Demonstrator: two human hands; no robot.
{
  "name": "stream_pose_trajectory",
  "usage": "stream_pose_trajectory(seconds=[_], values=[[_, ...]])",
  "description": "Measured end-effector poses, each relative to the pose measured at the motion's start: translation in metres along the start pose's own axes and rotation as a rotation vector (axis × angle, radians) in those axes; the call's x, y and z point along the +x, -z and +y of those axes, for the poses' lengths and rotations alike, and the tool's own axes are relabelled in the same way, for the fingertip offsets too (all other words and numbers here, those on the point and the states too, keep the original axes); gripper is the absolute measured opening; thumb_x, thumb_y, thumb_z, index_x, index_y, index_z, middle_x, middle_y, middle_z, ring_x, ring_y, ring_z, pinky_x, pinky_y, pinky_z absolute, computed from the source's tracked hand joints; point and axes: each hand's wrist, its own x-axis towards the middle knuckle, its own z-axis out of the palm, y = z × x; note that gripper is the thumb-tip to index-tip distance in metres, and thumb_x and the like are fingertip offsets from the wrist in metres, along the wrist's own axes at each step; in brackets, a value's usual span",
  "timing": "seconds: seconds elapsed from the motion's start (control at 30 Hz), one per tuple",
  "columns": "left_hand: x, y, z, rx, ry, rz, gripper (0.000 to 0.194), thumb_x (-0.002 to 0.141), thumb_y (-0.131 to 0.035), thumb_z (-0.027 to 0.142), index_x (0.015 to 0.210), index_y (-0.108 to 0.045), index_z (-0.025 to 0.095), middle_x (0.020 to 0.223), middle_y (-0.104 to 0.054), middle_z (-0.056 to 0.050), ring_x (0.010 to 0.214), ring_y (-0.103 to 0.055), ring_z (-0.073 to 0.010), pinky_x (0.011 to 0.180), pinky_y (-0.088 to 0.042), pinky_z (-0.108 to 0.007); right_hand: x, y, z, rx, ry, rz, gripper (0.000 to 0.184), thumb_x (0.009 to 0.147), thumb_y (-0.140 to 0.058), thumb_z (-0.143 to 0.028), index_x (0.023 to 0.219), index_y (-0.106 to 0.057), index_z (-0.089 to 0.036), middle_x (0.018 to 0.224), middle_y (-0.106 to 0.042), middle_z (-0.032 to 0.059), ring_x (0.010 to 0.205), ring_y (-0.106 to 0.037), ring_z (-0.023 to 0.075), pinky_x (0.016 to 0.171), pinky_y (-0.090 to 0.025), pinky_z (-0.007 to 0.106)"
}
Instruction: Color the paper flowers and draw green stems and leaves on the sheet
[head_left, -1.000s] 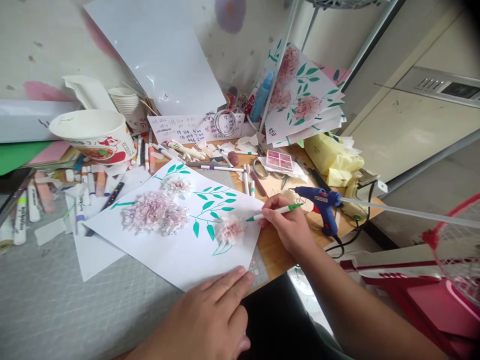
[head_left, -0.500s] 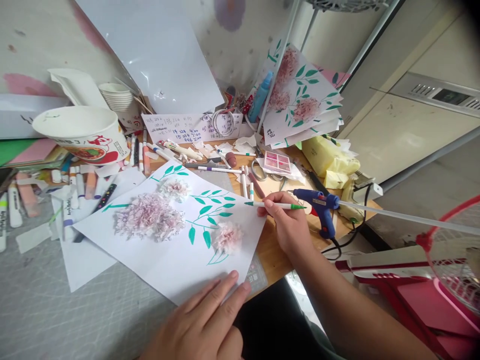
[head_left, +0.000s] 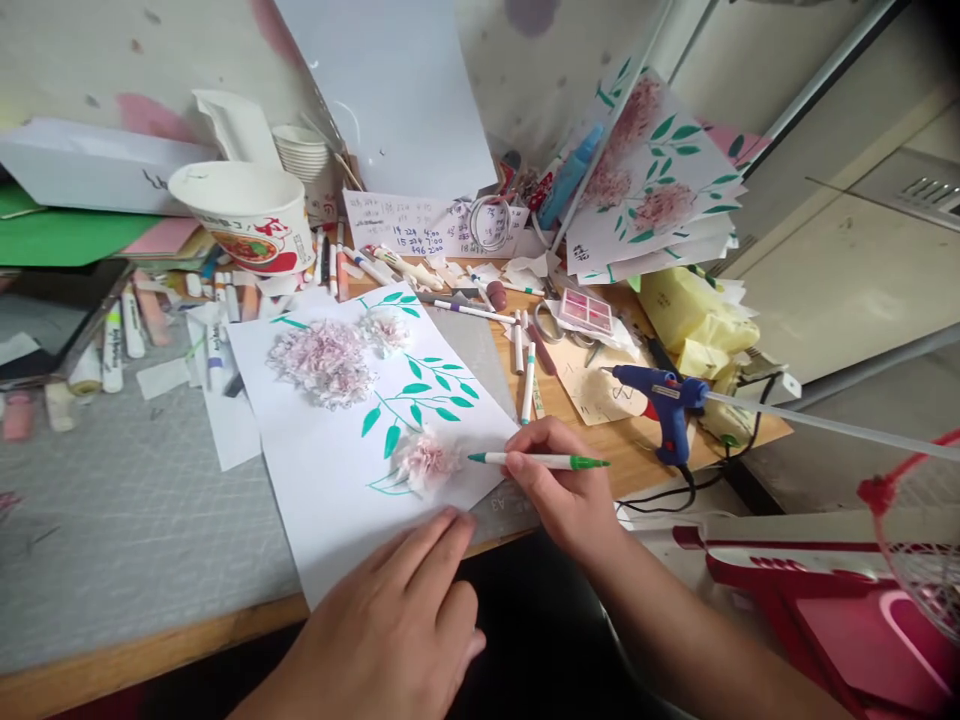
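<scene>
A white sheet of paper [head_left: 300, 460] lies tilted on the table, with green leaves and stems drawn on it. Fluffy paper flowers in pale purple and pink stand up from it; a large purple cluster [head_left: 322, 360] is at the upper left and a pink flower [head_left: 427, 458] near the right edge. My left hand [head_left: 405, 600] lies on the lower edge of the sheet, fingers stretched out. Between the fingertips of my right hand [head_left: 562, 480] is a double-ended green marker [head_left: 536, 461], held almost level, its teal tip just right of the pink flower.
To the right lies a blue glue gun [head_left: 667, 395] with a long glue stick and cable. Loose markers [head_left: 480, 311], paper scraps and a pink palette [head_left: 586, 311] crowd the back. A paper bowl [head_left: 240, 215] stands back left; finished flower sheets [head_left: 660, 190] lean back right.
The sheet has turned, its lower corner now nearer the table's front edge. My right hand has brought the marker down and left, close to the pink flower. The camera view has shifted left.
</scene>
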Motion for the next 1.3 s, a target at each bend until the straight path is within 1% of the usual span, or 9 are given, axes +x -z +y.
stream_pose_trajectory(seconds=[0.23, 0.5, 0.73, 0.87, 0.97, 1.03, 1.1, 1.2, 1.3], values=[[0.005, -0.001, 0.006, 0.109, -0.069, -0.012, 0.037, 0.102, -0.036, 0.031, 0.083, -0.064, 0.017, 0.119, -0.071, -0.012, 0.121, -0.061, -0.0246, 0.111, -0.038, -0.037, 0.005, -0.009, 0.006, -0.137, 0.023, 0.026, 0.015, 0.086, -0.061, -0.027, 0.072, -0.060, -0.019, 0.062, -0.059, -0.0017, 0.055, -0.053, 0.0126, 0.054, -0.042, 0.026], [0.015, -0.004, 0.001, 0.157, -0.132, -0.082, 0.038, 0.101, -0.034, 0.025, 0.086, -0.066, 0.014, 0.110, -0.072, -0.015, 0.117, -0.062, -0.0288, 0.100, -0.043, -0.041, 0.010, -0.012, 0.001, -0.277, 0.123, -0.016, 0.015, 0.084, -0.062, -0.024, 0.070, -0.061, -0.019, 0.062, -0.062, -0.0007, 0.055, -0.058, 0.0120, 0.054, -0.045, 0.024], [0.016, -0.002, 0.001, 0.199, -0.150, -0.078, 0.037, 0.101, -0.036, 0.028, 0.084, -0.068, 0.018, 0.113, -0.072, -0.010, 0.120, -0.058, -0.0253, 0.100, -0.039, -0.039, 0.007, 0.012, 0.002, -0.445, 0.147, 0.029, 0.017, 0.081, -0.058, -0.018, 0.064, -0.056, -0.020, 0.056, -0.058, -0.0033, 0.050, -0.053, 0.0108, 0.050, -0.041, 0.023], [0.017, -0.002, 0.002, 0.212, -0.140, -0.104, 0.029, 0.098, -0.046, 0.031, 0.084, -0.068, 0.018, 0.120, -0.070, -0.011, 0.119, -0.058, -0.0267, 0.094, -0.040, -0.040, 0.009, 0.041, 0.005, -0.507, 0.168, 0.232, 0.017, 0.076, -0.060, -0.014, 0.061, -0.057, -0.019, 0.053, -0.056, -0.0037, 0.048, -0.051, 0.0110, 0.048, -0.039, 0.024], [0.017, -0.005, 0.001, 0.189, -0.114, -0.110, 0.024, 0.094, -0.050, 0.030, 0.081, -0.067, 0.018, 0.131, -0.065, -0.014, 0.110, -0.061, -0.0277, 0.084, -0.042, -0.041, 0.011, 0.057, 0.010, -0.403, 0.196, 0.456, 0.017, 0.076, -0.061, -0.013, 0.060, -0.060, -0.019, 0.053, -0.058, -0.0028, 0.048, -0.053, 0.0126, 0.047, -0.040, 0.025], [0.018, -0.006, 0.000, 0.186, -0.120, -0.120, 0.019, 0.089, -0.056, 0.029, 0.080, -0.067, 0.017, 0.133, -0.063, -0.016, 0.106, -0.062, -0.0289, 0.078, -0.042, -0.041, 0.011, 0.059, 0.014, -0.262, 0.174, 0.535, 0.016, 0.076, -0.064, -0.015, 0.061, -0.061, -0.019, 0.052, -0.058, -0.0026, 0.047, -0.053, 0.0135, 0.046, -0.041, 0.026], [0.020, -0.007, 0.000, 0.198, -0.132, -0.136, 0.014, 0.081, -0.064, 0.030, 0.076, -0.066, 0.017, 0.134, -0.062, -0.018, 0.098, -0.063, -0.0299, 0.070, -0.041, -0.040, 0.010, 0.054, 0.018, -0.072, 0.113, 0.500, 0.012, 0.080, -0.066, -0.020, 0.068, -0.064, -0.019, 0.054, -0.061, -0.0020, 0.048, -0.057, 0.0146, 0.046, -0.043, 0.027], [0.026, -0.007, 0.003, 0.216, -0.132, -0.163, 0.015, 0.072, -0.071, 0.031, 0.073, -0.067, 0.016, 0.133, -0.062, -0.020, 0.087, -0.063, -0.0288, 0.062, -0.040, -0.038, 0.008, 0.037, 0.018, 0.161, 0.026, 0.337, 0.008, 0.086, -0.067, -0.027, 0.089, -0.070, -0.020, 0.069, -0.070, 0.0010, 0.059, -0.067, 0.0167, 0.055, -0.053, 0.030], [0.034, -0.007, 0.006, 0.214, -0.105, -0.174, 0.015, 0.072, -0.072, 0.033, 0.076, -0.070, 0.018, 0.128, -0.067, -0.017, 0.080, -0.062, -0.0264, 0.061, -0.044, -0.036, 0.008, 0.021, 0.014, 0.186, -0.007, 0.154, 0.008, 0.086, -0.069, -0.027, 0.089, -0.070, -0.020, 0.074, -0.071, 0.0016, 0.062, -0.065, 0.0148, 0.059, -0.052, 0.028]])
